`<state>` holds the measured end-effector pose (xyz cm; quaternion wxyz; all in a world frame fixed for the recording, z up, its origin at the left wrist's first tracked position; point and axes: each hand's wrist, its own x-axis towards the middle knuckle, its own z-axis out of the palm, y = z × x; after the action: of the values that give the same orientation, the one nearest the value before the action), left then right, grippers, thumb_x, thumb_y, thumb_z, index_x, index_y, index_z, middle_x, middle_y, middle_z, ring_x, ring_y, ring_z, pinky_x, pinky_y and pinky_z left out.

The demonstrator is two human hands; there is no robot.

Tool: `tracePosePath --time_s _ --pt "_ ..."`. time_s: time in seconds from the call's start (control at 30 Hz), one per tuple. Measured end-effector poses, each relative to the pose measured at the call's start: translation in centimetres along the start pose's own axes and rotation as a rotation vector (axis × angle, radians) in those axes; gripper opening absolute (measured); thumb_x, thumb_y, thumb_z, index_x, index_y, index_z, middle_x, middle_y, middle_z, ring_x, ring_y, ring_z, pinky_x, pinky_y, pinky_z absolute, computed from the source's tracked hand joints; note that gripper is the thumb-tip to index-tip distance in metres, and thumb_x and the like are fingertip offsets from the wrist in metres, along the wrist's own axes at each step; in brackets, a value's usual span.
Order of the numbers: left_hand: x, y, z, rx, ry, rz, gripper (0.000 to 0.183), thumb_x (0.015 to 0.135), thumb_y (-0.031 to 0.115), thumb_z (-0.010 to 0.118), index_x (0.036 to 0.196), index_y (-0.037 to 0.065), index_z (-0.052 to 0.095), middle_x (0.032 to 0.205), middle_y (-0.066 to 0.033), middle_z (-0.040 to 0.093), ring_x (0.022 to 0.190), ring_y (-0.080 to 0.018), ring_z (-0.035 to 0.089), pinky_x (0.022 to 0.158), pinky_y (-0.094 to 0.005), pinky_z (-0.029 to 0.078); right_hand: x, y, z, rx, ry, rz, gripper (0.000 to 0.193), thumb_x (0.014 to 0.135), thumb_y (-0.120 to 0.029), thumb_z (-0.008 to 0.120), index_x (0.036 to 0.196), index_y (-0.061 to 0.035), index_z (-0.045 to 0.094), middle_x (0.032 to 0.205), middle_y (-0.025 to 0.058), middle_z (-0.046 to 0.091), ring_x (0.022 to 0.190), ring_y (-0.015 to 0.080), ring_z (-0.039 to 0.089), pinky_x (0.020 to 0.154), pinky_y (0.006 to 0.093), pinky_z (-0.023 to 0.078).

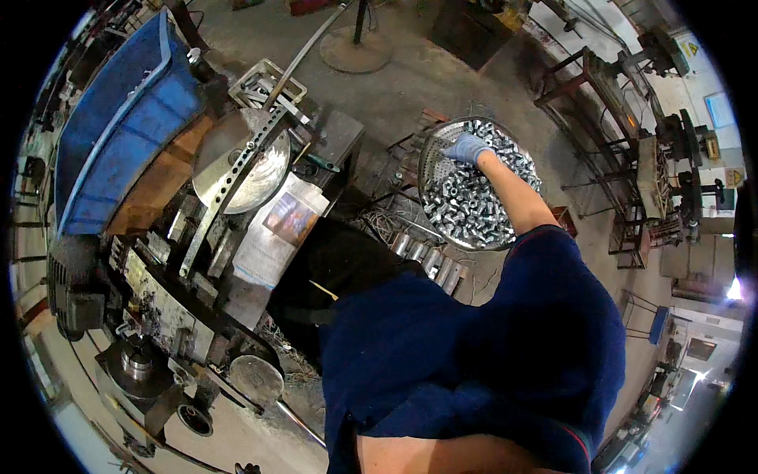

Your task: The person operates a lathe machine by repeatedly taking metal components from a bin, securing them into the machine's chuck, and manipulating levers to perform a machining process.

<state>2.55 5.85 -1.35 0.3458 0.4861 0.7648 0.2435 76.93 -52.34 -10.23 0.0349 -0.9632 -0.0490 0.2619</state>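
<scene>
My right hand (pixel 468 148), in a light blue-grey glove, reaches down over a large round metal pan (pixel 424 170). Its fingers point left and look stretched out, and I make out nothing held in them. Just below and beside it, many small shiny metal fittings (pixel 474 201) are heaped in the pan. Near the fingertips a bare strip of the pan's perforated bottom shows. My left hand is not in view; my dark blue shirt fills the lower middle of the picture.
At left stands a machine bench with a slotted metal bar (pixel 229 178), a round metal disc (pixel 272 170) and a printed paper sheet (pixel 276 229). Behind it are a blue bin (pixel 130 134) and a crate of metal pieces (pixel 257 87). Metal cylinders (pixel 430 261) lie beside the pan.
</scene>
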Motion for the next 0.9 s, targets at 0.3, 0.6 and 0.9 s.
tracePosePath --time_s 0.3,0.6,0.9 --pt "5.7 -6.5 -5.4 -0.056 0.072 -0.13 0.04 0.082 0.033 0.066 0.101 -0.002 0.059 0.077 -0.01 0.059 0.068 -0.0183 0.058 0.06 -0.0324 0.05 3.9 -0.5 4.9 -0.076 -0.093 0.03 0.066 0.071 -0.06 0.056 0.11 -0.007 0.063 0.118 0.0163 0.058 0.108 0.0325 0.056 0.092 0.0393 0.043" --pt "0.3 -1.9 -4.4 -0.133 -0.144 0.111 0.04 0.08 0.032 0.069 0.102 0.0 0.061 0.069 -0.0072 0.06 0.057 -0.0159 0.058 0.053 -0.0289 0.049 -1.6 -5.8 -3.1 0.84 0.152 -0.119 0.034 0.082 -0.027 0.067 0.082 0.0068 0.063 0.071 0.0053 0.061 0.06 0.0088 0.055 0.053 0.0245 0.046" --pt "0.4 -3.7 -4.5 -0.146 -0.1 0.168 0.035 0.081 0.021 0.065 0.106 -0.003 0.058 0.069 -0.006 0.058 0.057 -0.0132 0.056 0.049 -0.0261 0.046 -19.3 -43.5 -9.8 0.377 0.165 -1.623 0.029 0.072 -0.026 0.071 0.092 -0.0041 0.07 0.117 0.0197 0.056 0.109 0.0303 0.055 0.093 0.0387 0.042"
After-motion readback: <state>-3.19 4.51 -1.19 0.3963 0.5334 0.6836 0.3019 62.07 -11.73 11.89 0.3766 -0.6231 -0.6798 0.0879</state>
